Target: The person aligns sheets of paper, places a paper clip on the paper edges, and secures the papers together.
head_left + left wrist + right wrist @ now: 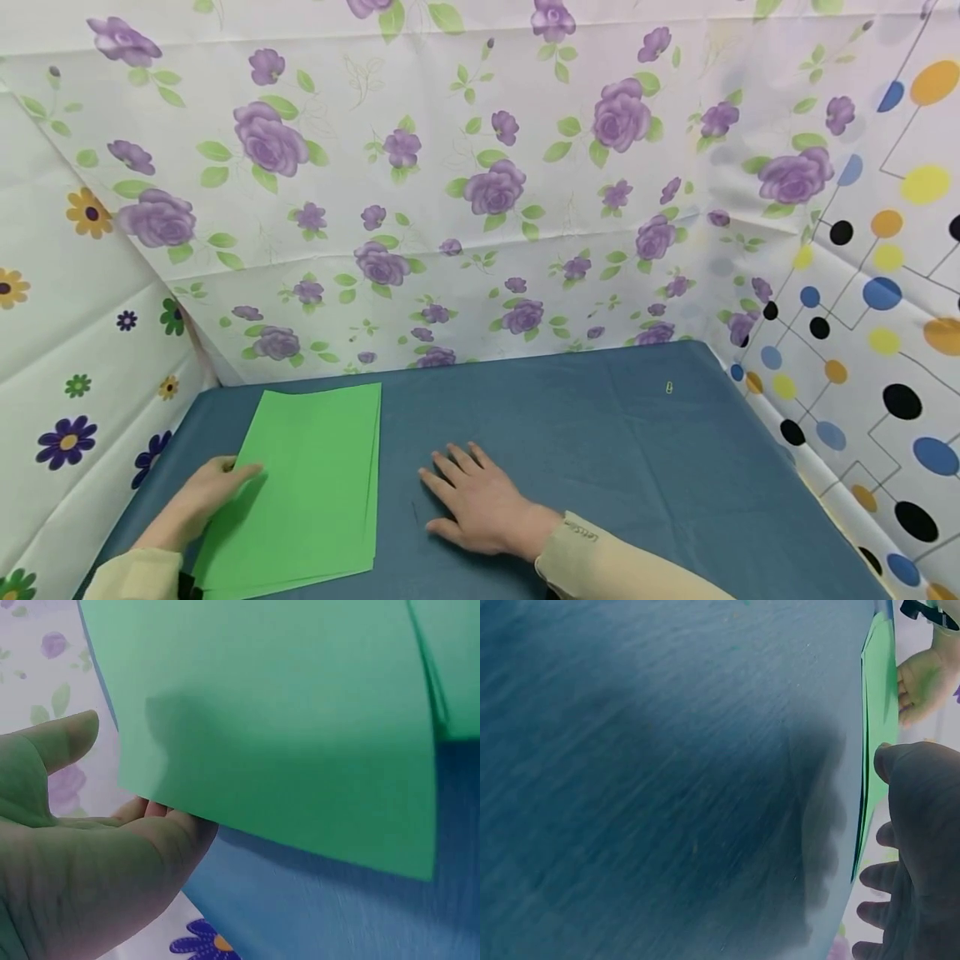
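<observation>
Green sheets of paper (307,475) lie stacked slightly askew on the left of the table. My left hand (208,493) is at their left edge. In the left wrist view, the fingers of that hand (97,877) reach under the edge of the top green sheet (300,697), which stands off the blue cloth. Its thumb is raised, apart from the paper. To the right of the stack, my right hand (487,507) is palm down with fingers spread, over the blue cloth and holding nothing. The right wrist view shows a shadow beneath that hand (922,847).
A small yellowish paper clip (669,387) lies at the far right of the blue tablecloth (570,425). Behind the table hangs a purple-flowered curtain (442,192). Patterned sheets flank it, one with daisies (67,350), the other with colored dots (862,358).
</observation>
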A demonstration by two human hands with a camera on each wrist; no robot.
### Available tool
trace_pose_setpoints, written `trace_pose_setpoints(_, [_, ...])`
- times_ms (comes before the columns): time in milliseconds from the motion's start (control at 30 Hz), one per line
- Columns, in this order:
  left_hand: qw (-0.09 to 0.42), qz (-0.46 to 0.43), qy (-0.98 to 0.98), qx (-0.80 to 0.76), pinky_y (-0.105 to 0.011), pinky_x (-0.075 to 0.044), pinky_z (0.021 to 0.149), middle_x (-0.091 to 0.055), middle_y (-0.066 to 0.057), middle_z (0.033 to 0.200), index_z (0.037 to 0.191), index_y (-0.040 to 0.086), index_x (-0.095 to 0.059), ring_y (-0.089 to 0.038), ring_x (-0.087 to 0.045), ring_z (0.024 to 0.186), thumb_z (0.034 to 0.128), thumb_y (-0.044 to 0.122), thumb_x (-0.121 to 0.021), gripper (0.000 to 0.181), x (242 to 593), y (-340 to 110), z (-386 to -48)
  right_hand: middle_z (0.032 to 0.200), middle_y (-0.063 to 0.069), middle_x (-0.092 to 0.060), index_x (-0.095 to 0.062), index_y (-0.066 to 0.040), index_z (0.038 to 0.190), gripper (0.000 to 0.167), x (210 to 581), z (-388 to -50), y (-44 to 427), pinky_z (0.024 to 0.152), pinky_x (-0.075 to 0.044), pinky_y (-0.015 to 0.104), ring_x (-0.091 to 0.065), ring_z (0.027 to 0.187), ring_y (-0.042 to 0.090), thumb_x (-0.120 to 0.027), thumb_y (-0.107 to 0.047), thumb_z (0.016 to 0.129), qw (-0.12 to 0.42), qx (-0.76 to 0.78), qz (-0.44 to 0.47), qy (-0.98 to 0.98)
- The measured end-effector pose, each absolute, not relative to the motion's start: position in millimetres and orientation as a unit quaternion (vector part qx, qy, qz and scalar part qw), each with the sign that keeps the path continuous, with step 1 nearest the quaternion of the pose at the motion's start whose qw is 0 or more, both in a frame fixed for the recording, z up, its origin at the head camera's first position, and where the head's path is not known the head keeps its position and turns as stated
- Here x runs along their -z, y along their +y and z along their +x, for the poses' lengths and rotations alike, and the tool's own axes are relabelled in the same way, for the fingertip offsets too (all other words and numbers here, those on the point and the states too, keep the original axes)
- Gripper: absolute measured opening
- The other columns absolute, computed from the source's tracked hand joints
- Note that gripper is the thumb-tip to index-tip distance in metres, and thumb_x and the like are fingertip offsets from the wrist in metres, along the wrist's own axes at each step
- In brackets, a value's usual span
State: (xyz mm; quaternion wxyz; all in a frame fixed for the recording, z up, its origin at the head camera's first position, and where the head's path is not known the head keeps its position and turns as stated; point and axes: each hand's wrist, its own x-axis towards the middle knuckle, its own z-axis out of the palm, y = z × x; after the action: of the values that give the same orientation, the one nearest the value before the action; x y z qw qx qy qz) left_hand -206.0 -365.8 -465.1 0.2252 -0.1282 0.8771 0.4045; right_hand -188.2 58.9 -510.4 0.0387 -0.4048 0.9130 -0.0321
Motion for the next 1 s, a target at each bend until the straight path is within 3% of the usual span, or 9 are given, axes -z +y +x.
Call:
trace_pose_setpoints(233, [0.220, -0.110, 0.875, -0.417, -0.071, -0.033, 0.109, -0.007, -0.049, 0.151, 0.150, -0.025, -0.005, -0.065, -0.018, 0.138, 0.1064, 0.052, -0.047, 0.098, 463, -346, -206, 0.169, 0.006, -0.024, -0.024, -0.025, 0.165, 0.074, 511, -190, 70, 0.126, -0.014, 0.050, -0.018, 0.155, 0.029, -0.029, -0.067, 0.104, 0.036, 0.027, -0.394, 0.918])
trace_pose_setpoints(533, [0.233, -0.099, 0.831, -0.496, -0.074, -0.019, 0.114, 0.006, -0.045, 0.157, 0.155, -0.018, 0.002, -0.064, -0.001, 0.142, 0.1087, 0.046, -0.047, 0.093, 467, -325, -208, 0.169, 0.007, -0.023, -0.024, -0.024, 0.165, 0.075, 513, -196, 91, 0.125, -0.013, 0.051, -0.018, 0.155, 0.030, -0.032, -0.067, 0.104, 0.040, 0.038, -0.376, 0.925])
trace_pose_setpoints(733, [0.229, -0.093, 0.816, -0.522, -0.071, -0.018, 0.116, 0.005, -0.042, 0.159, 0.157, -0.015, 0.001, -0.061, 0.000, 0.144, 0.1112, 0.040, -0.043, 0.083, 469, -306, -209, 0.169, 0.007, -0.023, -0.024, -0.023, 0.165, 0.076, 516, -198, 103, 0.125, -0.015, 0.052, -0.019, 0.155, 0.031, -0.031, -0.068, 0.104, 0.037, 0.036, -0.364, 0.930])
trace_pose_setpoints(1000, [0.213, -0.076, 0.811, -0.540, -0.069, -0.021, 0.117, 0.001, -0.039, 0.161, 0.158, -0.012, -0.002, -0.059, -0.004, 0.146, 0.1129, 0.028, -0.039, 0.071, 472, -272, -206, 0.167, 0.009, -0.026, -0.028, -0.014, 0.163, 0.076, 512, -199, 117, 0.124, -0.019, 0.051, -0.022, 0.154, 0.032, -0.039, -0.062, 0.106, 0.063, 0.087, -0.326, 0.939])
